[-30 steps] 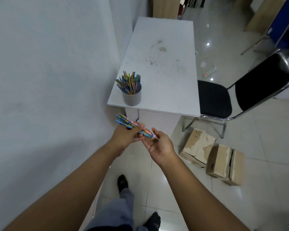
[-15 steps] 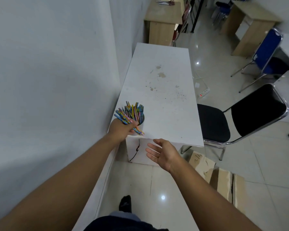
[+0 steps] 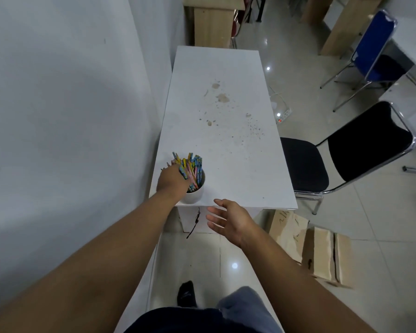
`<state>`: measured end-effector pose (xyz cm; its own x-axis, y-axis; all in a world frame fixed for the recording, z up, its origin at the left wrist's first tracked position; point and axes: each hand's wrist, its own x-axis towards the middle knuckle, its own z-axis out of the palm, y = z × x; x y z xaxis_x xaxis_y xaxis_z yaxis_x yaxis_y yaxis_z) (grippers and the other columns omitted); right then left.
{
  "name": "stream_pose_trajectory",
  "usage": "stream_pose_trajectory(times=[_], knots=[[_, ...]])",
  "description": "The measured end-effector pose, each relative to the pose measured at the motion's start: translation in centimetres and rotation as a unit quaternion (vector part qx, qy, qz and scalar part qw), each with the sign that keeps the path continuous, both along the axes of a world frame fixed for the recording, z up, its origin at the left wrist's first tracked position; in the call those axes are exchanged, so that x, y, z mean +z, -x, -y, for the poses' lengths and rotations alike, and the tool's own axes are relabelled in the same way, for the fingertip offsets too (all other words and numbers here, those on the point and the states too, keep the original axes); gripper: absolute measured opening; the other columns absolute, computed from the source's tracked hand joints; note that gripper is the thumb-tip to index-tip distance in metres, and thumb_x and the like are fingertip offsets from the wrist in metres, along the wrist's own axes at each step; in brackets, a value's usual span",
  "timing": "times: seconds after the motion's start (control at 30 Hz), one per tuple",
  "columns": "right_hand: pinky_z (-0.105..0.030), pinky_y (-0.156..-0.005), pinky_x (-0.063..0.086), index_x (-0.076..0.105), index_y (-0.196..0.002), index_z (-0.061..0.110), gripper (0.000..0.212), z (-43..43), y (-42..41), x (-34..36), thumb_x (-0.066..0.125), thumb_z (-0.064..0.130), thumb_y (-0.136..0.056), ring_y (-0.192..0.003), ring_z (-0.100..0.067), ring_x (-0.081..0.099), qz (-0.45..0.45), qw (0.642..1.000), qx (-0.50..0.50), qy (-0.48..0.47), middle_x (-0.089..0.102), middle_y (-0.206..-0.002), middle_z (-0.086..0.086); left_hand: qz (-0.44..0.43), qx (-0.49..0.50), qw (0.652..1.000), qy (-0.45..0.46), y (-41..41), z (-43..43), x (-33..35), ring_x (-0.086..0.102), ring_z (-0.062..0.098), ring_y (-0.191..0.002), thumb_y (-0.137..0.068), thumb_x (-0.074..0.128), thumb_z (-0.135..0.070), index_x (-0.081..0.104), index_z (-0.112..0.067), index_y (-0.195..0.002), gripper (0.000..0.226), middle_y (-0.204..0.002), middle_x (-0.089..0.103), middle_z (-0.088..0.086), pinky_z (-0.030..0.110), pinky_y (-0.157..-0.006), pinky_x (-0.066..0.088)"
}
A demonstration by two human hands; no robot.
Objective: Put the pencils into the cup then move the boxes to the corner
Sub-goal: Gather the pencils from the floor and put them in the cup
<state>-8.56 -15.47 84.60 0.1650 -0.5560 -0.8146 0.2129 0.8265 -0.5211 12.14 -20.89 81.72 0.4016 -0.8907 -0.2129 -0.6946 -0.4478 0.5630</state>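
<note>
A white cup (image 3: pixel 194 194) stands at the near left corner of the white table (image 3: pixel 228 145), full of colourful pencils (image 3: pixel 192 167). My left hand (image 3: pixel 172 180) is over the cup's left side and grips a bundle of pencils whose tips are down inside the cup. My right hand (image 3: pixel 228 218) hovers in the air just in front of the table's near edge, fingers spread, holding nothing. Two cardboard boxes lie on the floor at the right: one (image 3: pixel 287 228) by the table leg and one (image 3: pixel 327 257) nearer to me.
A white wall (image 3: pixel 70 116) runs along the left, right against the table. A black chair (image 3: pixel 341 155) stands at the table's right side. A power strip (image 3: pixel 282 115) lies on the floor behind it. A blue chair (image 3: pixel 372 46) and wooden desks are further back.
My left hand carried the bundle of pencils from in front of the table up into the cup. My right hand let go of the bundle and opened. I stepped closer to the table.
</note>
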Motion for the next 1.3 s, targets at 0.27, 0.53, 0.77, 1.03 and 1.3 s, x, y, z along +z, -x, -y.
stream_pose_trajectory(times=[0.27,0.53,0.77,1.03,1.3], knots=[[-0.039,-0.08,0.061,0.067,-0.115,0.007,0.02,5.0,-1.5,-1.9,0.062,0.021,-0.101,-0.085,-0.027,0.068,-0.077,0.988,0.13,0.044,0.074,-0.111,-0.015,0.035,-0.002,0.994,0.106,-1.1,-0.3,0.7,0.063,0.012,-0.091,-0.091,0.059,-0.071,0.06,-0.037,-0.117,0.043,-0.112,0.06,-0.011,0.032,-0.075,0.051],[-0.033,-0.058,0.054,0.047,-0.15,0.017,0.052,12.4,-3.1,-5.2,0.061,0.013,-0.1,-0.067,-0.027,0.06,-0.201,0.933,0.268,0.131,0.072,-0.105,-0.024,-0.076,0.3,0.948,0.078,-4.7,-1.3,-1.7,0.067,0.031,-0.101,-0.102,0.044,-0.011,0.059,-0.024,-0.132,0.035,-0.127,0.064,0.01,0.038,-0.078,0.053],[-0.038,-0.063,0.062,0.038,-0.159,0.022,0.054,14.7,-5.6,-6.2,0.053,0.027,-0.107,-0.067,-0.034,0.068,-0.182,0.888,0.394,0.15,0.073,-0.092,-0.021,-0.416,0.216,0.872,-0.142,-4.4,-1.0,-4.4,0.081,0.026,-0.082,-0.103,0.054,-0.014,0.074,-0.024,-0.115,0.025,-0.102,0.082,0.003,0.053,-0.082,0.065],[-0.048,-0.062,0.065,0.064,-0.119,0.011,0.026,14.4,-7.0,-6.2,0.044,0.022,-0.105,-0.055,-0.029,0.072,-0.246,0.873,0.319,0.274,0.074,-0.08,-0.017,-0.339,0.171,0.922,-0.08,-3.0,1.9,-2.7,0.069,0.026,-0.1,-0.083,0.064,-0.011,0.061,-0.038,-0.136,0.06,-0.117,0.069,0.002,0.04,-0.065,0.066],[-0.053,-0.072,0.065,0.061,-0.118,0.011,0.019,14.3,-6.4,-7.8,0.055,0.018,-0.102,-0.07,-0.034,0.074,-0.256,0.866,0.359,0.238,0.075,-0.087,-0.023,-0.227,0.037,0.967,-0.107,-2.3,2.4,-2.9,0.066,0.034,-0.112,-0.08,0.072,-0.001,0.044,-0.019,-0.148,0.076,-0.122,0.062,0.016,0.033,-0.074,0.059]])
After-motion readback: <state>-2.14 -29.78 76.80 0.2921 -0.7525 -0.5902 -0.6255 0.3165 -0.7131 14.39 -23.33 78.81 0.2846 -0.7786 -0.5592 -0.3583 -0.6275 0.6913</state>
